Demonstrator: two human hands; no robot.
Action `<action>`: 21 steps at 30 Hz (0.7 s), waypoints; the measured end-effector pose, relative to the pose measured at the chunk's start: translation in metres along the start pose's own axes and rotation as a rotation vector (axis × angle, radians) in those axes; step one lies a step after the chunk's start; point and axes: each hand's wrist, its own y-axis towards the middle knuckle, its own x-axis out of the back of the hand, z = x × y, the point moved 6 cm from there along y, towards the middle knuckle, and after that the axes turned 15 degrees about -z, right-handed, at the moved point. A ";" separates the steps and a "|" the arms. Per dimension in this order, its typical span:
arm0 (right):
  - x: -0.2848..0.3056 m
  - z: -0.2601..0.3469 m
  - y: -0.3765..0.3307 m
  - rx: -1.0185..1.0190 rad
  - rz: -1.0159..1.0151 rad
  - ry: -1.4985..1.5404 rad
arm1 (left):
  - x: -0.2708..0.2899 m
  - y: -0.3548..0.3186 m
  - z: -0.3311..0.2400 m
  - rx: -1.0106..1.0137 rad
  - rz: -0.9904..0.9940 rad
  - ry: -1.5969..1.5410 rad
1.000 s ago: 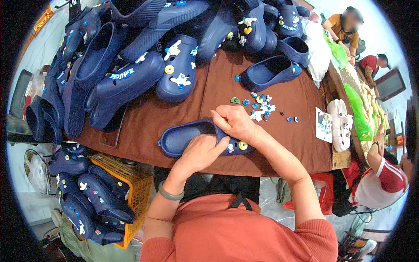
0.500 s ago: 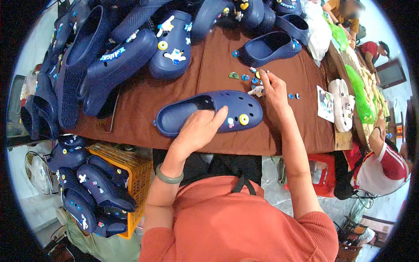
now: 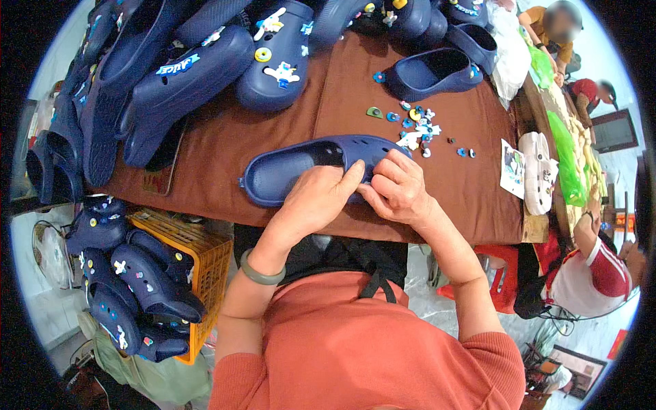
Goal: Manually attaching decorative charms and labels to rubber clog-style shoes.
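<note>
A navy clog (image 3: 355,149) lies sideways on the brown cloth in front of me, its toe to the right. My left hand (image 3: 316,199) grips it from the near side, fingers inside the opening and thumb on the upper. Over the toe, my right hand (image 3: 396,188) has its fingers pinched together against the holed upper. Whatever is between those fingertips is hidden. Just beyond the toe lie several small shoe charms (image 3: 412,123) in blue, white and yellow, with a green charm (image 3: 374,112) at their left.
Many decorated navy clogs (image 3: 195,78) are heaped at the far left. Another navy clog (image 3: 437,82) sits behind the charms. A white clog (image 3: 538,178) and a picture card (image 3: 511,169) lie at right. An orange crate (image 3: 213,287) of clogs stands lower left; people work at right.
My right hand has come from the charms down and left onto the clog's toe, fingers now pinched there. The left hand still holds the clog. The whole view has shifted slightly.
</note>
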 end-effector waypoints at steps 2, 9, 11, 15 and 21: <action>-0.001 0.000 0.000 0.011 0.057 -0.005 | -0.001 0.002 0.001 0.013 0.029 0.002; -0.001 -0.003 0.001 -0.059 -0.134 -0.035 | -0.001 0.001 -0.001 -0.028 -0.039 -0.061; 0.001 -0.009 -0.006 -0.086 -0.145 -0.154 | -0.005 0.002 0.005 -0.021 -0.012 -0.039; -0.003 -0.010 -0.003 -0.149 -0.081 -0.210 | -0.006 0.003 0.005 -0.031 0.002 -0.048; -0.005 -0.011 0.002 -0.147 -0.070 -0.174 | -0.004 -0.003 -0.001 -0.049 -0.023 -0.023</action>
